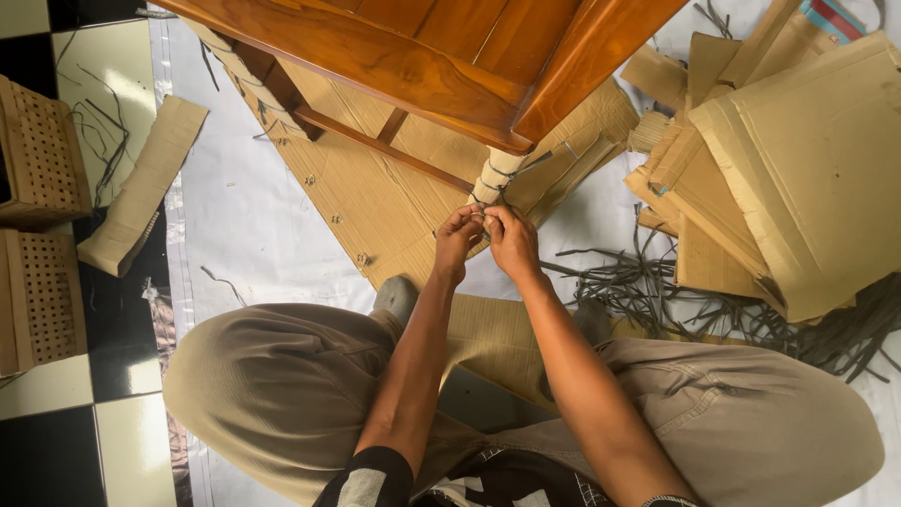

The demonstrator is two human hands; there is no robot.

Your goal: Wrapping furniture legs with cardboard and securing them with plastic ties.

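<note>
Left hand (457, 237) and right hand (512, 239) meet knuckle to knuckle at the foot of a furniture leg (497, 174). Fingers (469, 218) of both curled tight, tips pressed together, pinching something thin at the leg's lower end; looks like a dark strap, too small to tell for sure. Both forearms run up from the lap, person sits with knees in tan trousers (282, 385) spread wide.

Surface: floor, covered with a white sheet (244, 225), flat cardboard (375, 197) laid on top under the furniture. Black and pale checkered tiles (56, 404) show at the left edge.

Leg is wrapped in corrugated cardboard, dark straps cinched round it in a couple of bands. It belongs to a glossy red-brown wooden piece (422, 56), tilted across the top of the view; a second wrapped leg (246, 70) at upper left.

Right side: stack of folded cardboard sheets (798, 169), heap of loose dark straps (657, 282) beside it. Left: a folded cardboard strip (141, 188), two perforated cardboard pieces (38, 216) on the tiles.
</note>
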